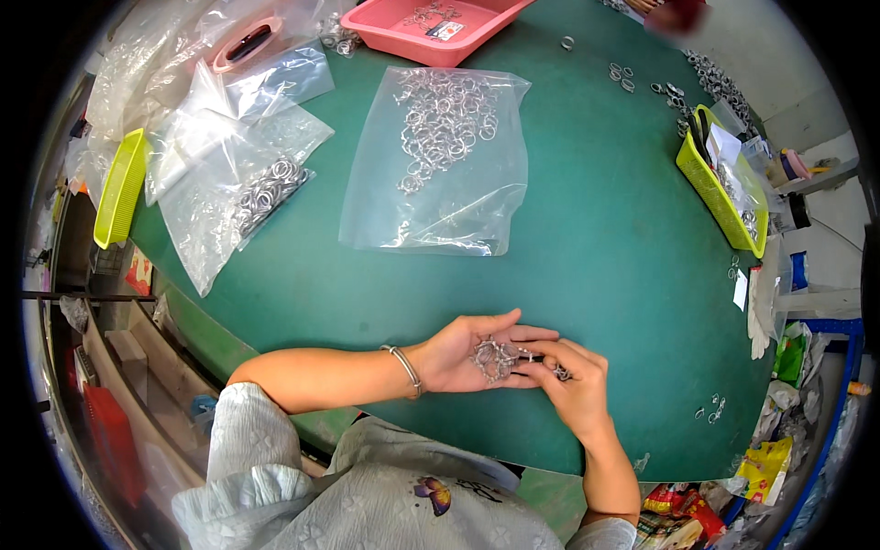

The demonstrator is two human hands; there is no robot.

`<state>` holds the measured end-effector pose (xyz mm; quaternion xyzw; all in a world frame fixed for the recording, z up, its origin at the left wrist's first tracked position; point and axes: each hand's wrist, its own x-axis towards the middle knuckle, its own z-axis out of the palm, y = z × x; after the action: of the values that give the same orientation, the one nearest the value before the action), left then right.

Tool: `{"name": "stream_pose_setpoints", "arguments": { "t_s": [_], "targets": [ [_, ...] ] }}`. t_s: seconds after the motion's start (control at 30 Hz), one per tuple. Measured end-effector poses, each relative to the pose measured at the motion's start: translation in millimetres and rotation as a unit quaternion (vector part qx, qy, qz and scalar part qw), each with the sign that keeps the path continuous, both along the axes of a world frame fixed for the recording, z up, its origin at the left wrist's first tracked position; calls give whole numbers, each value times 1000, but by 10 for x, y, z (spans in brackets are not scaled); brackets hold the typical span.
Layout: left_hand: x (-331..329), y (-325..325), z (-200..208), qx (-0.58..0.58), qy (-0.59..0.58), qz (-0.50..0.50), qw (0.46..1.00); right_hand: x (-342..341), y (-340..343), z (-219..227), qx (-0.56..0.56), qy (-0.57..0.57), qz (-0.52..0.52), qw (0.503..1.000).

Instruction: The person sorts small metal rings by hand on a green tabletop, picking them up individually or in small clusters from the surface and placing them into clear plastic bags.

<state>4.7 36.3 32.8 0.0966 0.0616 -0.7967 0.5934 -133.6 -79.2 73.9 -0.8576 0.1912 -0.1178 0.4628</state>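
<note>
Smooth, matte green spreads across the worktable (605,229), its edges bowed by the fisheye lens. Near its front edge the left hand (454,356) lies palm up, flat and wide, with a small tangle of thin silvery rings (496,358) resting on palm and fingers. Over its fingertips the right hand (577,378) is drawn narrow, fingertips pinching some of these rings. A rigid, polished bangle (401,368) circles the left wrist, below a crinkled pale-grey sleeve (252,431).

Ahead lies a flat, filmy plastic bag (376,202), wrinkled and glossy, with many round rings clustered toward its far end. Beyond it stands a pink plastic tray (390,41) with sloping walls. Lime-green baskets flank the table: one on the left (119,192), one with perforated sides on the right (710,188).
</note>
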Motion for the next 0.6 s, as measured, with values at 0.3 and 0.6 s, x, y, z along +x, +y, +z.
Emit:
{"name": "stream_pose_setpoints", "arguments": {
  "t_s": [0.3,0.6],
  "targets": [
    [41,-1,-55,-26,10,35,999,27,88,-61,-96,-60,32,993],
    [61,-23,11,-56,18,10,998,-48,-226,-92,670,-171,-28,722]
  ]
}}
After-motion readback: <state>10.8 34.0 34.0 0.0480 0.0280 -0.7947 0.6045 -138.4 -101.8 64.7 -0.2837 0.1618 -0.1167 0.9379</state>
